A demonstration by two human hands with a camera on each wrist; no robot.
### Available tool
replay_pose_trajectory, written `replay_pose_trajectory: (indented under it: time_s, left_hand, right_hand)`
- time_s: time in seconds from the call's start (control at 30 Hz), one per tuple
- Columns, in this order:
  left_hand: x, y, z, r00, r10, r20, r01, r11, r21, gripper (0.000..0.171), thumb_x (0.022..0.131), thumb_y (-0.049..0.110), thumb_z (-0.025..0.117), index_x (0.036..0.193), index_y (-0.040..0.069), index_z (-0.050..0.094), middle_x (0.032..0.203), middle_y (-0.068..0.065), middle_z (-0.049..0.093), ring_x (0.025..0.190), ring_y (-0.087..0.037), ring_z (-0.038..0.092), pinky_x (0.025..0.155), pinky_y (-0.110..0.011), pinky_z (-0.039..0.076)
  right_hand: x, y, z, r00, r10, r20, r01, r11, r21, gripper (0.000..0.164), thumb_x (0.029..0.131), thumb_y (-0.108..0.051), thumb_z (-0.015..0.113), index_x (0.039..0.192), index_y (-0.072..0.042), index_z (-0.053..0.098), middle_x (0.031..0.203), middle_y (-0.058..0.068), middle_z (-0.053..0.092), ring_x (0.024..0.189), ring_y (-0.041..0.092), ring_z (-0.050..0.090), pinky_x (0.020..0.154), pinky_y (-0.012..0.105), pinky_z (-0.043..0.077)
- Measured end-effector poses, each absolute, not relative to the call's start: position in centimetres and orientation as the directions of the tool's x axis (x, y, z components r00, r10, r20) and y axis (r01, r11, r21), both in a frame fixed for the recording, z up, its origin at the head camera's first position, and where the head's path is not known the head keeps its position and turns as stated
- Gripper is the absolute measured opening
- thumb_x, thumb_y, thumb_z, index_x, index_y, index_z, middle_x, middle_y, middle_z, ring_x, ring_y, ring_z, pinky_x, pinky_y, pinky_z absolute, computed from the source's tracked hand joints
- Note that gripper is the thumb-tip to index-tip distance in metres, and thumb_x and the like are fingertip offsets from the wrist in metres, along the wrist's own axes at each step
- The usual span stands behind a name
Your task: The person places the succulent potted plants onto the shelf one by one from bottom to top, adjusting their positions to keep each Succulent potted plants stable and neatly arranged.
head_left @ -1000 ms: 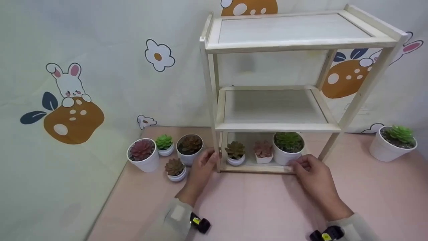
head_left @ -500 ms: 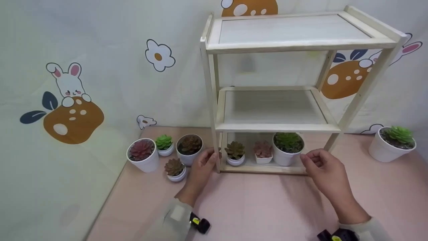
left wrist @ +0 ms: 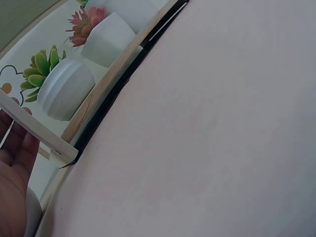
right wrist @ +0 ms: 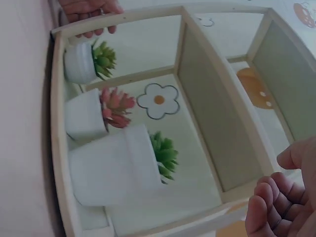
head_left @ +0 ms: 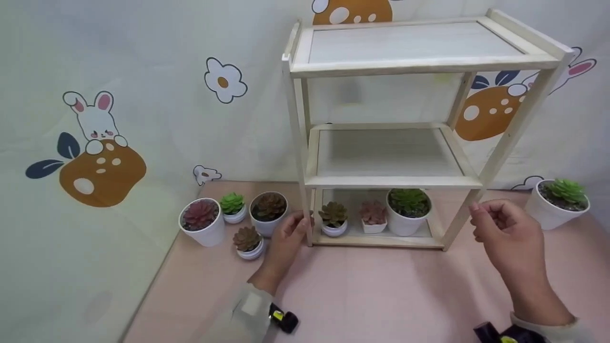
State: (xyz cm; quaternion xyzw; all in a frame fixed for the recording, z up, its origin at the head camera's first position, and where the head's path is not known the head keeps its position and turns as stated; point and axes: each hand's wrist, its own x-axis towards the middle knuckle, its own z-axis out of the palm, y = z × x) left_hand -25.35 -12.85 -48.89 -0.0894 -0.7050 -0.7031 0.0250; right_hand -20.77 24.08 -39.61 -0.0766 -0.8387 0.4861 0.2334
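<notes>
While a pink counter (head_left: 371,290) is carrying the arrangement, twelve o'clock pointing toward the printed wall (head_left: 157,71), a dark-red succulent (head_left: 200,215) is standing farthest left in a white pot. At its two o'clock a small bright-green succulent (head_left: 232,203) is standing; at its four o'clock, a small brown succulent (head_left: 246,239); at the latter's one o'clock, a larger brown succulent (head_left: 269,207). Just beside, at five o'clock, the left hand (head_left: 285,239) is gripping the front left post (head_left: 296,128) of a three-tier wooden rack (head_left: 393,182). On its bottom shelf (head_left: 376,243), an olive-brown succulent (head_left: 333,214), a pink succulent (head_left: 373,212) and a large green succulent (head_left: 408,202) are standing upright in white pots. Near the rack's three o'clock side, the right hand (head_left: 510,236) is hovering, fingers loosely curled, holding nothing. At its two o'clock, a second green succulent (head_left: 564,194) is standing, its pot partly hidden by the hand.
</notes>
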Motion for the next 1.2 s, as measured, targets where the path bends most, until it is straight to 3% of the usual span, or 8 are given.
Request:
replay_pose_trajectory:
  time_s: [0.17, 0.5, 0.67, 0.83, 1.0, 1.2]
  left_hand:
    - [-25.4, -13.2, -48.9, -0.986, 0.083, 0.147, 0.148, 0.001, 0.989, 0.038, 0.099, 0.020, 0.054, 0.122, -0.009, 0.054, 0.117, -0.028, 0.059, 0.116, -0.038, 0.055, 0.096, -0.027, 0.045]
    - [-26.5, -13.8, -51.4, -0.988, 0.060, 0.141, 0.141, 0.007, 0.990, 0.044, 0.098, 0.031, 0.055, 0.126, -0.002, 0.054, 0.119, -0.019, 0.062, 0.118, -0.026, 0.056, 0.101, -0.030, 0.043]
    - [-26.3, -13.6, -51.7, -0.987, 0.063, 0.150, 0.151, 0.015, 0.988, 0.041, 0.097, 0.034, 0.055, 0.125, 0.003, 0.057, 0.119, -0.019, 0.062, 0.117, -0.025, 0.056, 0.101, -0.030, 0.043]
    - [-26.5, -13.4, -51.5, -0.988, 0.080, 0.136, 0.136, -0.005, 0.991, 0.040, 0.098, 0.029, 0.055, 0.126, 0.001, 0.055, 0.121, -0.023, 0.060, 0.121, -0.029, 0.054, 0.102, -0.031, 0.042]
    - [-26.2, -13.3, -50.4, -0.986, 0.097, 0.136, 0.136, -0.011, 0.991, 0.039, 0.099, 0.024, 0.054, 0.126, -0.004, 0.054, 0.122, -0.026, 0.058, 0.122, -0.033, 0.053, 0.101, -0.030, 0.042]
    - [-25.5, -13.0, -49.0, -0.981, 0.110, 0.162, 0.162, -0.011, 0.987, 0.041, 0.099, 0.024, 0.054, 0.124, -0.008, 0.053, 0.120, -0.030, 0.057, 0.121, -0.040, 0.051, 0.099, -0.028, 0.043]
  right_hand:
    - [-22.0, 26.4, -39.5, -0.825, 0.487, 0.285, -0.074, 0.407, -0.910, 0.018, 0.090, -0.024, 0.067, 0.094, -0.007, 0.064, 0.075, -0.004, 0.063, 0.059, 0.008, 0.058, 0.054, 0.016, 0.050]
    - [-25.3, 32.2, -42.4, -0.699, 0.658, 0.279, -0.050, 0.343, -0.938, 0.011, 0.091, -0.027, 0.065, 0.097, -0.022, 0.057, 0.087, -0.010, 0.055, 0.073, 0.001, 0.054, 0.057, 0.008, 0.045]
    - [-26.1, 34.3, -43.5, -0.657, 0.720, 0.225, 0.006, 0.303, -0.953, 0.033, 0.088, -0.030, 0.068, 0.116, -0.022, 0.052, 0.096, -0.013, 0.050, 0.080, -0.002, 0.050, 0.063, 0.006, 0.042]
    - [-26.5, 36.1, -44.4, -0.615, 0.777, 0.135, 0.114, 0.257, -0.960, 0.062, 0.086, -0.040, 0.069, 0.138, -0.027, 0.039, 0.109, -0.018, 0.044, 0.092, -0.006, 0.046, 0.077, 0.009, 0.041]
    - [-27.2, 37.4, -45.1, -0.565, 0.812, 0.150, 0.121, 0.261, -0.958, 0.069, 0.081, -0.042, 0.072, 0.138, -0.029, 0.035, 0.116, -0.018, 0.040, 0.095, -0.007, 0.043, 0.086, 0.012, 0.039]
    - [-28.0, 39.1, -46.2, -0.545, 0.819, 0.179, 0.221, 0.346, -0.912, 0.077, 0.082, -0.045, 0.069, 0.144, -0.030, 0.025, 0.142, -0.011, 0.030, 0.127, 0.004, 0.032, 0.109, 0.020, 0.025]
